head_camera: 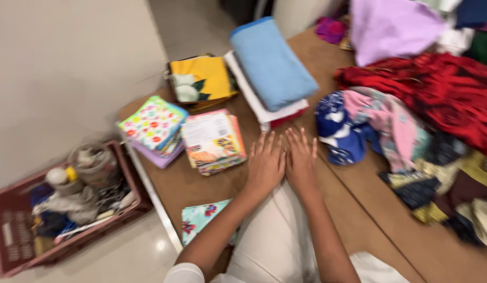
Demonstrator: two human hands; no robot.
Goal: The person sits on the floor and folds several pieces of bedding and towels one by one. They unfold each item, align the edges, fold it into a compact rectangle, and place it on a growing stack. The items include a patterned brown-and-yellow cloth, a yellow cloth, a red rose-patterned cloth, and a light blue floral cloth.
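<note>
Hands [282, 160] flat, side by side, table [353, 209]

Both hands lie flat, side by side, on a cloth [277, 236] at the table's [359, 209] near edge. Beyond the left hand [265, 163] sit folded fabric stacks [212, 141]. Right of the right hand [301, 160] lies a loose clothes heap [411, 115]. A crate [23, 230] stands on the floor, left.

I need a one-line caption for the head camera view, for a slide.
Left hand and right hand press flat on white cloth on brown table, beside folded patterned fabric stacks.
</note>
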